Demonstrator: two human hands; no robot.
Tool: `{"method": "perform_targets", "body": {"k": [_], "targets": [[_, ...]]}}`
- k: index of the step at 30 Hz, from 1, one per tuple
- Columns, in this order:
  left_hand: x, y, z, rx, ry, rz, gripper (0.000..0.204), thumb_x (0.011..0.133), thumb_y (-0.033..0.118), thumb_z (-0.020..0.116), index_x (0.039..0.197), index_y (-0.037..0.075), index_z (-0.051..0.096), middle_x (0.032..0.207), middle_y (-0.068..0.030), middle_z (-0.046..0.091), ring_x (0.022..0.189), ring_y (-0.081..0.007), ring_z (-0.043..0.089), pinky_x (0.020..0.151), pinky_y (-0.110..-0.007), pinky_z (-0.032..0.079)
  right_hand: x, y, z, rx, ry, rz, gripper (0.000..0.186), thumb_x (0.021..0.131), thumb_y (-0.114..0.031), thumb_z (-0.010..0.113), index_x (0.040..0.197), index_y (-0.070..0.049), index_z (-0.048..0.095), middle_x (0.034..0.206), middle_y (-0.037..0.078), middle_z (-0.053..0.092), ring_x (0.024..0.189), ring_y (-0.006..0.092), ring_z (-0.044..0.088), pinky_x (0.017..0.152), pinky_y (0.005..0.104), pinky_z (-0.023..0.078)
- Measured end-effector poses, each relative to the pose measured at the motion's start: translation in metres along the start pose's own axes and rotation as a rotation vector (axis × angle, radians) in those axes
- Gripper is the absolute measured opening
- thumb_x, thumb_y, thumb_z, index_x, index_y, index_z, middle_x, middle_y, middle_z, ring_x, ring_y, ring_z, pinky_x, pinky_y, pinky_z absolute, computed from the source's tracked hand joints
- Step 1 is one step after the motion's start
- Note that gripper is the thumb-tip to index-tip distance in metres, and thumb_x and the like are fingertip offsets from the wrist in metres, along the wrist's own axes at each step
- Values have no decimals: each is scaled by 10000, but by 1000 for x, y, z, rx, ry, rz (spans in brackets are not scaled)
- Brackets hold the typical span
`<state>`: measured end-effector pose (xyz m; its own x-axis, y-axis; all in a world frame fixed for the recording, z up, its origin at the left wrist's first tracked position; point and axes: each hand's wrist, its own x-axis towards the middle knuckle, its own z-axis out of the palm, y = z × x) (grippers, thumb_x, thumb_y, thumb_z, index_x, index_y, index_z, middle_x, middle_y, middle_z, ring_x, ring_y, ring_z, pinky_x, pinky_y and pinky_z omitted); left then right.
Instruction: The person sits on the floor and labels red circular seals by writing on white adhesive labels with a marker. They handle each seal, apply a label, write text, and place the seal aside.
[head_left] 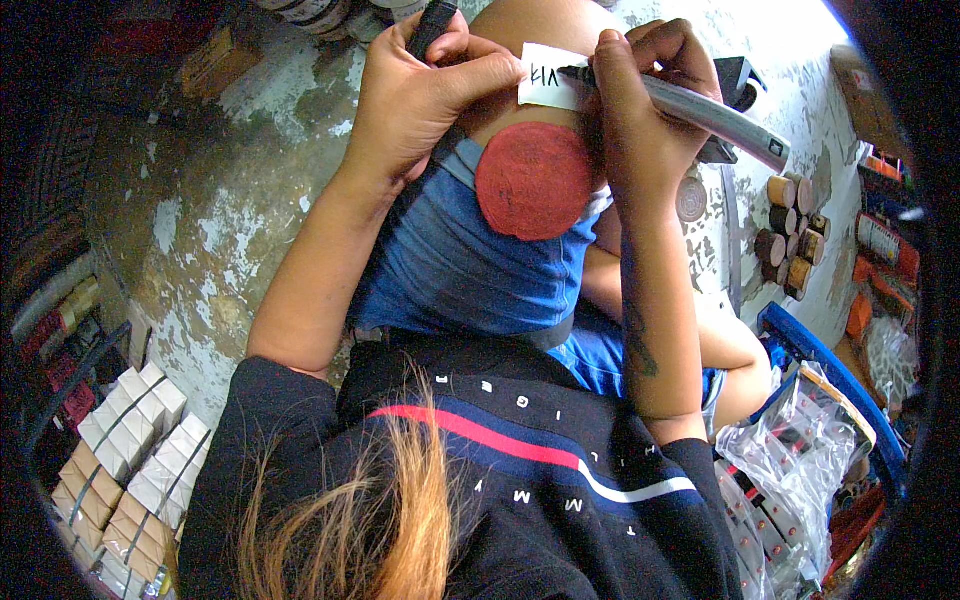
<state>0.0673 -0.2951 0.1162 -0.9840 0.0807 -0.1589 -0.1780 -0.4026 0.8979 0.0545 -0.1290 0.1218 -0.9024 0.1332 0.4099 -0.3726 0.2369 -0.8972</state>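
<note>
A small white paper label [540, 88] with black handwriting lies over my bare thigh. My left hand [415, 95] pinches its left edge between thumb and finger, and a black marker cap [433, 28] is tucked in the same hand. In my right hand [655, 110] is a thick grey marker [720, 118], its blunt end pointing out to the right. The marker's tip is hidden behind my right thumb, at the label's right side. Just below the label, a flat red round disc [535, 182] rests on my blue denim shorts [460, 270].
Small wooden cylinders [790, 235] stand grouped on the worn floor [200, 220] at right. Nearer, a blue crate [820, 350] holds clear plastic bags [790, 470]. Strapped white and brown boxes [135, 420] are stacked at the lower left. A dark object [738, 90] is partly behind my right hand.
</note>
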Motion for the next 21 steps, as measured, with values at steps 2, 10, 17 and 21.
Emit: {"method": "perform_targets", "body": {"k": [2,10,17,21], "targets": [[1,0,0,-7,-3,-4,370,738,-71,685,697,128,376,775,-86,649,687,-105,612,610,-237,504,0,0,1,87,-24,-23,234,788,32,626,662,-46,445,663,36,547,593,71,479,575,206,393],[1,-1,-2,-6,-6,-8,373,738,-71,684,694,129,372,779,-91,650,690,-110,617,616,-243,514,0,2,-2,92,66,-39,226,788,19,641,668,-42,459,662,30,550,602,69,483,579,203,389],[-1,1,1,-17,-9,1,377,738,-70,689,698,127,371,792,-98,647,716,-118,621,644,-247,522,0,2,-2,31,9,-66,244,779,16,648,656,-41,446,661,27,538,596,69,477,578,203,382],[-1,1,1,-16,-8,-1,380,736,-69,694,698,127,370,790,-95,644,724,-120,622,655,-250,523,-2,3,-3,86,-24,-62,255,774,33,634,647,-45,427,656,28,529,588,71,469,576,204,380]]}}
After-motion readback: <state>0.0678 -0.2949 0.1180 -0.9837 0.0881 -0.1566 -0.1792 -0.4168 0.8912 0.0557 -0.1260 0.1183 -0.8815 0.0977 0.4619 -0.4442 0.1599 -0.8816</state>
